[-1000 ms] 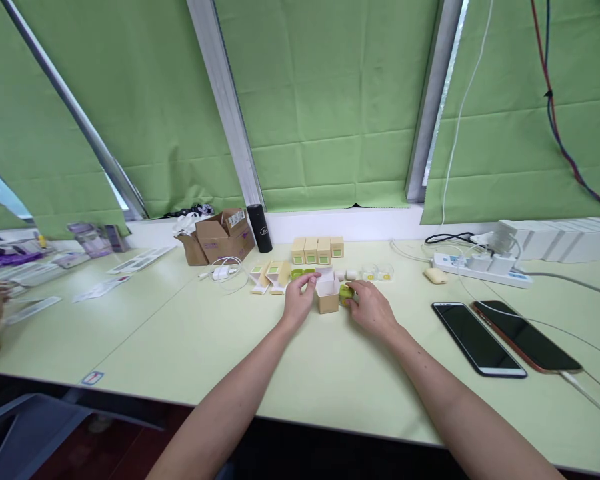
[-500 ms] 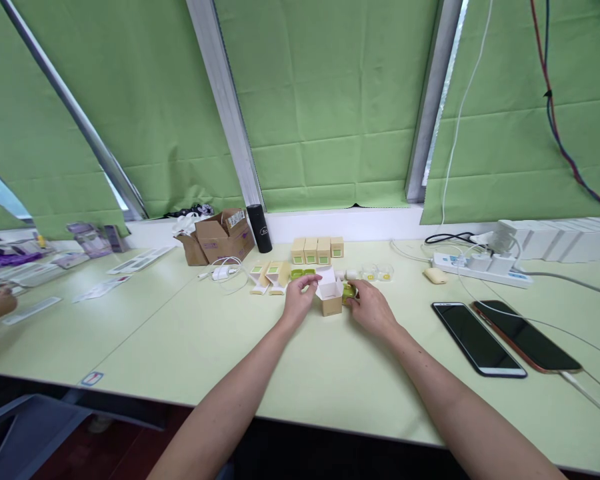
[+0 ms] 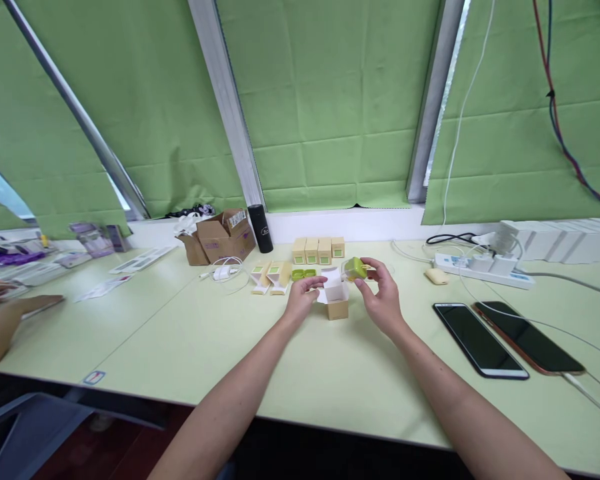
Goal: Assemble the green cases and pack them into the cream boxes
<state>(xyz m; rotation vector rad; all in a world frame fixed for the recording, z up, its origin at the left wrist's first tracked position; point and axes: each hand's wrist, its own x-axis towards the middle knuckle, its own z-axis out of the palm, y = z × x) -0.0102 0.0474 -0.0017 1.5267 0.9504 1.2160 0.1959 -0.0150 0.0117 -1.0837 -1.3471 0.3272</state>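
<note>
Holding a small tan carton (image 3: 338,310) with the left hand (image 3: 303,301), thumb and fingertips closed on a white flap at its left side. Gripping a green container (image 3: 356,268) in the right hand (image 3: 383,298) — fingers clamped on its right end, clear part turned left. Keeping that container tilted, outside the carton, just right of the raised white lid (image 3: 333,277). Cannot tell whether touching the lid there or just clear of it.

Note two green pieces (image 3: 303,274) lying on the table (image 3: 230,360), just behind the left hand. Find two open cartons (image 3: 280,279) to their left, and four closed boxes (image 3: 311,251) in a row farther back. See a white charger (image 3: 223,272) with its looped cable farther left, then a cardboard box (image 3: 220,237) beside a black cylinder (image 3: 260,229). Look right for two phones (image 3: 480,341) side by side, with a cream case (image 3: 436,276) and a power strip (image 3: 480,269) beyond. Note also, at the far left, another person's hand (image 3: 40,303) — too blurred to tell its grasp
</note>
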